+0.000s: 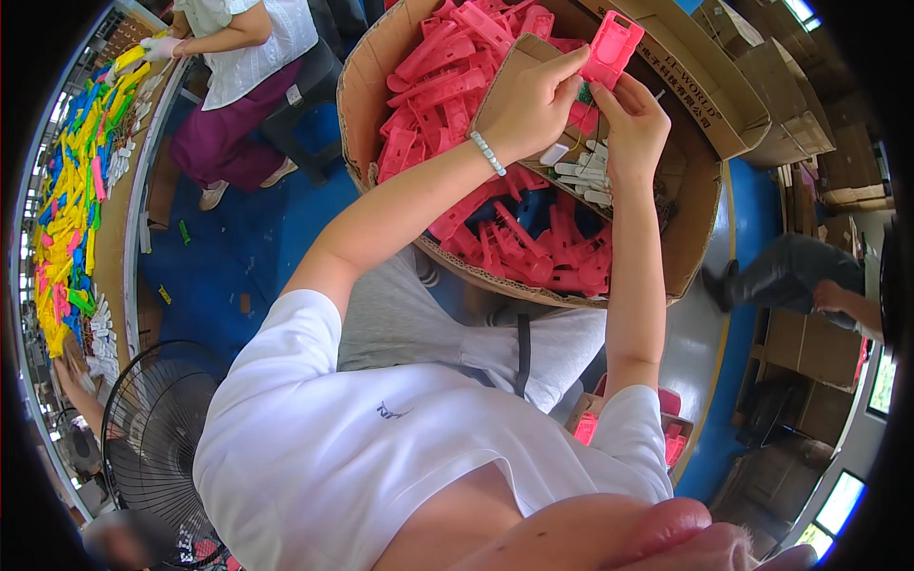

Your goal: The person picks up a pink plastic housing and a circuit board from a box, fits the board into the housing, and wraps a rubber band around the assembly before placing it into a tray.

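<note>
My left hand (535, 107), its wrist in a beaded bracelet, is raised over a large cardboard box (354, 119). Its fingers are closed at the lower left edge of a pink plastic housing (612, 46). From the right, my right hand (632, 129) pinches the same housing by its lower end. A small green piece (585, 93), perhaps a circuit board, shows between the two hands; which fingers touch it is hidden. Under the hands, a cardboard tray (519, 59) holds several white rectangular pieces (583, 171). Many pink housings (447, 81) fill the box around that tray.
At left, a long table (133, 181) carries a heap of yellow, green, blue and pink parts (71, 209), with a gloved co-worker (249, 43) beside it. A black fan (162, 428) stands at lower left. Cartons (781, 105) are stacked at right, near another person's leg (790, 276).
</note>
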Motion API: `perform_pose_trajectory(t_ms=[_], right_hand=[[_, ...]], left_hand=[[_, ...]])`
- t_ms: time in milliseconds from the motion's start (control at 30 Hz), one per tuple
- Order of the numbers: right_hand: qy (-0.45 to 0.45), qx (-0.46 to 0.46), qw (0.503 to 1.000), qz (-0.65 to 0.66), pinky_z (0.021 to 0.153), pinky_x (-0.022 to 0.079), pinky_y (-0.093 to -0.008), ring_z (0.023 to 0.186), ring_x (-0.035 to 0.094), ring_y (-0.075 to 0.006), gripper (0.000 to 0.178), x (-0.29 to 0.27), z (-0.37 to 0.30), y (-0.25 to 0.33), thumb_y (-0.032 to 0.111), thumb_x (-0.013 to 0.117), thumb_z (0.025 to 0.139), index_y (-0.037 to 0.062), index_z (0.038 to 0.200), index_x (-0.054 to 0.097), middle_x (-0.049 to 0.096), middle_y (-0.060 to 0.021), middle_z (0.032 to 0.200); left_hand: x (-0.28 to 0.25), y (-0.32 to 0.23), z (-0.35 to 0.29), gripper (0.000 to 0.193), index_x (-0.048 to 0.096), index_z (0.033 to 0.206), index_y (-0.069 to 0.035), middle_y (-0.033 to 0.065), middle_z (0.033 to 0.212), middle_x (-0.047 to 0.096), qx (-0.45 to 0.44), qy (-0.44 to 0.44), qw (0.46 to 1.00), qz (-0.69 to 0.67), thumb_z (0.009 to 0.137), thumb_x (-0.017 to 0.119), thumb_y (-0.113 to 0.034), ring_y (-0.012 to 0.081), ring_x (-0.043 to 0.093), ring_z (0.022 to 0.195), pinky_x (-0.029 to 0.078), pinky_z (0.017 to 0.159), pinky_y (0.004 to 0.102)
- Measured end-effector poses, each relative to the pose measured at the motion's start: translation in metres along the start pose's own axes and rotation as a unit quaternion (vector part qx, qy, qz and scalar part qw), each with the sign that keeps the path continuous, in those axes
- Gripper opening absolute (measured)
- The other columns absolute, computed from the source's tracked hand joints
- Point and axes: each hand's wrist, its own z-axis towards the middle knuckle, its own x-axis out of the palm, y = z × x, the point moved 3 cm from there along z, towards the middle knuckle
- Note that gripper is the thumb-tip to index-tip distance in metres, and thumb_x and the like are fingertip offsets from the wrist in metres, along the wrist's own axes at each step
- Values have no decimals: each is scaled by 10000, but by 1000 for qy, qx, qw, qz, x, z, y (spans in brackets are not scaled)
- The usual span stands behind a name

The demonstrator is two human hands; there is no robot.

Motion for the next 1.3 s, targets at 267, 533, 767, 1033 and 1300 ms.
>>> perform_pose_trajectory(t_ms=[267, 533, 767, 1033, 1300], right_hand=[[6, 18, 999, 31, 826, 526, -280, 935, 666, -169, 340, -1, 5, -9, 5, 712, 829, -105, 1137, 621, 697, -155, 1037], [123, 82, 988, 55, 735, 478, -226, 877, 610, -105, 324, -19, 22, -47, 126, 650, 903, 13, 1205, 623, 655, -44, 1017], [361, 280, 889, 26, 594, 381, -220, 643, 445, -66, 424, -12, -9, -67, 168, 625, 911, 49, 1313, 560, 482, 37, 740], [256, 236, 937, -15, 631, 493, -269, 689, 624, -134, 224, 3, -7, -63, 126, 643, 909, 10, 1099, 663, 676, -60, 822], [-48, -224, 898, -375, 628, 515, -324, 682, 660, -236, 183, -17, 13, -2, 110, 665, 875, 8, 1026, 643, 680, -127, 826]], left_hand=[[5, 22, 10, 379, 542, 1333, -21, 94, 1186, 658, -74, 31, 992, -102, 961, 545, -94, 133, 622, 1013, 491, 882, 283], [-2, 25, 27, 258, 549, 1192, -17, 105, 971, 652, -239, -4, 812, -533, 953, 570, -110, 201, 662, 824, 573, 744, 367], [-15, 43, 33, 281, 535, 1238, -31, 92, 1013, 662, -192, -106, 785, -580, 973, 526, -123, 254, 684, 807, 592, 757, 395], [-28, 47, 35, 358, 471, 1286, -95, 101, 1071, 633, -116, -124, 898, -407, 950, 594, -107, 182, 641, 893, 555, 757, 347], [-18, 63, 31, 411, 410, 1374, -44, 49, 978, 571, -24, -72, 995, -65, 1000, 520, -175, 118, 574, 816, 527, 721, 290]])
